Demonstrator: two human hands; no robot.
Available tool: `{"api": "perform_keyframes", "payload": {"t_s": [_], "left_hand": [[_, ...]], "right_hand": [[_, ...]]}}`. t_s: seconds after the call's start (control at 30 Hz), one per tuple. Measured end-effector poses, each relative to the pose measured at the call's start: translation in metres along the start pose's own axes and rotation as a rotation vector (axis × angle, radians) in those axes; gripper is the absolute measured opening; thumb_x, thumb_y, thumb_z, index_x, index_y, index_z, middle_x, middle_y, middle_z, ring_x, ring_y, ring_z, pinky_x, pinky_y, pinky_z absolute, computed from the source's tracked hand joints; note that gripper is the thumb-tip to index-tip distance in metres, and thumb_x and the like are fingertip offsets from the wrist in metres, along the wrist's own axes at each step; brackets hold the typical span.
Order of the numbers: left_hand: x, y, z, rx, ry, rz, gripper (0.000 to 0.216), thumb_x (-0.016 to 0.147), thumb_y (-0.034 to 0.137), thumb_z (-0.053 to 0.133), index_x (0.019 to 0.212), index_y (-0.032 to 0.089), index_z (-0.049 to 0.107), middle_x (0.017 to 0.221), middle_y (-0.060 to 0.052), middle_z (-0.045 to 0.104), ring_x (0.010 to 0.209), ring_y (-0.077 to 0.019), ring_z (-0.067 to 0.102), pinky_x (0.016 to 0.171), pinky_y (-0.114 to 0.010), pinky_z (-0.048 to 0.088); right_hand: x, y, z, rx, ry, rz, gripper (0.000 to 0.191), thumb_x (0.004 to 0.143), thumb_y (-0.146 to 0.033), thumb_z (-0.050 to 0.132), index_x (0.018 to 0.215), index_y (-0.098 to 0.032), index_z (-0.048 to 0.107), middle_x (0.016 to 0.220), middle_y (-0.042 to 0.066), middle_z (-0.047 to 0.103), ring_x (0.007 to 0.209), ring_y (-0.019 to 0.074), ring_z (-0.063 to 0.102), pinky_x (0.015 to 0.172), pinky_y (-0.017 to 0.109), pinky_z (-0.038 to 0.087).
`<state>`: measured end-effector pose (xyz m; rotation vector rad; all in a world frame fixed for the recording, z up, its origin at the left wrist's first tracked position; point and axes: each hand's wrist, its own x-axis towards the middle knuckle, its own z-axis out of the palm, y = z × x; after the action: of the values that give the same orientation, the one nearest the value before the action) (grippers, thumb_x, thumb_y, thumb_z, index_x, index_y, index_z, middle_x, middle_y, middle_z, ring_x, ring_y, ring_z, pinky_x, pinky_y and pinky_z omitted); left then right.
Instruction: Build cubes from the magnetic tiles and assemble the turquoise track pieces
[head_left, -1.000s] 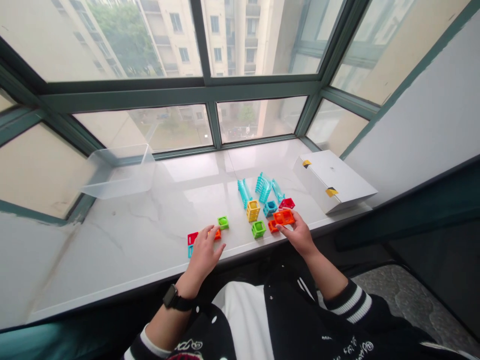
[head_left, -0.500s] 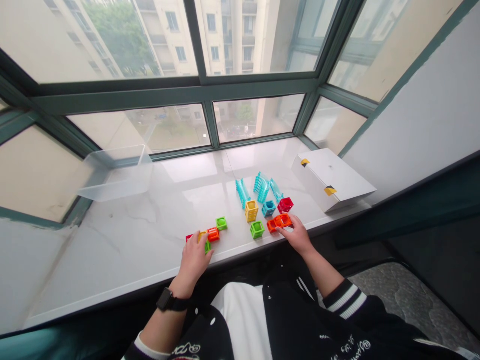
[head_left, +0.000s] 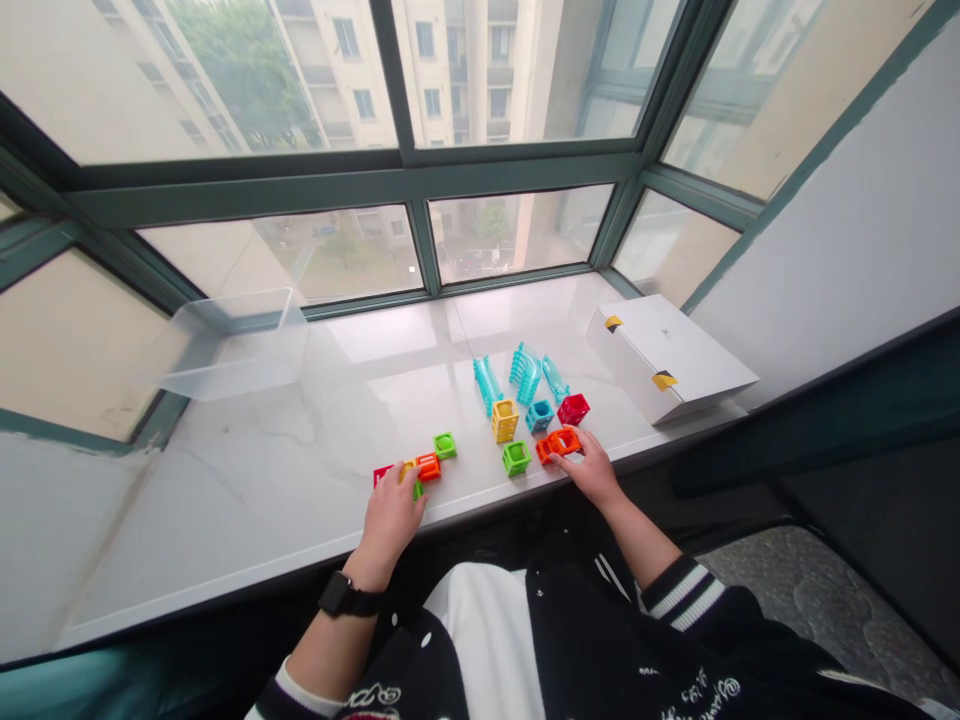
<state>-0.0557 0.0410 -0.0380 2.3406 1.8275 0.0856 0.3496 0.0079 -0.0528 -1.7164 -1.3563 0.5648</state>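
My left hand [head_left: 394, 510] is closed over a small cluster of plastic toy blocks at the sill's front. Partly under its fingers are a yellow block [head_left: 407, 471], a crimson block [head_left: 381, 474] and a green block [head_left: 418, 490]. An orange block [head_left: 428, 466] and another green block [head_left: 445, 446] extend from the cluster to the right. With thumb and fingers, my right hand [head_left: 595, 470] grips an orange block piece [head_left: 565, 442], its palm side hidden. Near it stand a red block [head_left: 574, 409], a blue block [head_left: 539, 416], a yellow block [head_left: 505, 421] and a green block [head_left: 516, 458].
Behind the blocks lie turquoise slide-like pieces, one of them curved [head_left: 526, 373]. A clear plastic bin [head_left: 262, 385] stands at the left by the window. To the right sits a white box [head_left: 675, 350] with yellow-black tabs. The sill's front edge [head_left: 300, 556] runs before me.
The view has shifted very slightly. Both hands stay at the same blocks, with hardly any visible movement.
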Motion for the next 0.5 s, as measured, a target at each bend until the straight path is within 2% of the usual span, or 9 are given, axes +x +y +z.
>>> {"api": "perform_keyframes", "payload": {"t_s": [0.27,0.5], "left_hand": [[0.000,0.002,-0.001,0.010,-0.010,-0.005,0.047,0.094,0.025,0.064,0.141,0.016,0.060,0.153,-0.020,0.051,0.137,-0.0351,0.054,0.114,-0.047,0.044],[0.000,0.001,0.002,0.015,0.006,-0.009,0.048,0.093,0.025,0.064,0.140,0.017,0.060,0.153,-0.020,0.052,0.137,-0.0358,0.054,0.113,-0.048,0.044]], "right_hand": [[0.004,0.009,0.011,-0.014,-0.020,-0.015,0.064,0.078,-0.050,0.079,0.134,-0.021,0.068,0.133,0.014,0.066,0.125,0.0345,0.064,0.109,0.053,0.054],[0.006,0.013,0.017,-0.049,-0.058,-0.021,0.064,0.078,-0.049,0.078,0.135,-0.022,0.067,0.133,0.014,0.065,0.125,0.0338,0.064,0.112,0.053,0.052]]}}
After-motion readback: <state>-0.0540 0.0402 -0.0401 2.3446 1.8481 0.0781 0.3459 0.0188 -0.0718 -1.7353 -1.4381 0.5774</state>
